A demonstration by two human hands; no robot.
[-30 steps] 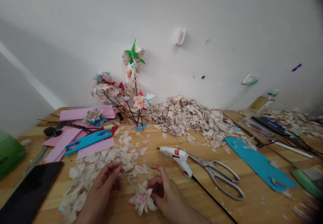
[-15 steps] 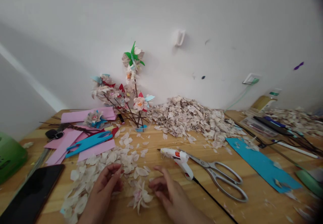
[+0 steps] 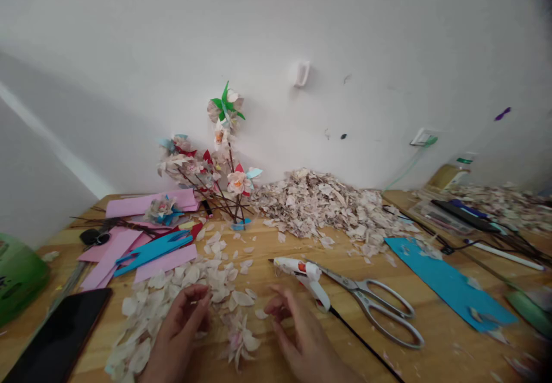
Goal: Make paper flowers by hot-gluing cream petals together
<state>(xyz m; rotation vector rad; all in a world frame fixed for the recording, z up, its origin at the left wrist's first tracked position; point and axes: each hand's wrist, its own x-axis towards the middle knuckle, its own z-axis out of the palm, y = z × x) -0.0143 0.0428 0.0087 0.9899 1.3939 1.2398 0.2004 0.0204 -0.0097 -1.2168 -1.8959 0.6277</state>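
The pale flower (image 3: 240, 340) lies on the counter (image 3: 267, 245) between my left grip (image 3: 181, 325) and my right grip (image 3: 297, 328), touching neither: about four o'clock from the left, eight from the right. I can't call either clearly nearer. Its petals splay all round, so I see no long axis. My right grip is partly spread, holding nothing I can see; my left is loosely curled, and I cannot tell what, if anything, it holds.
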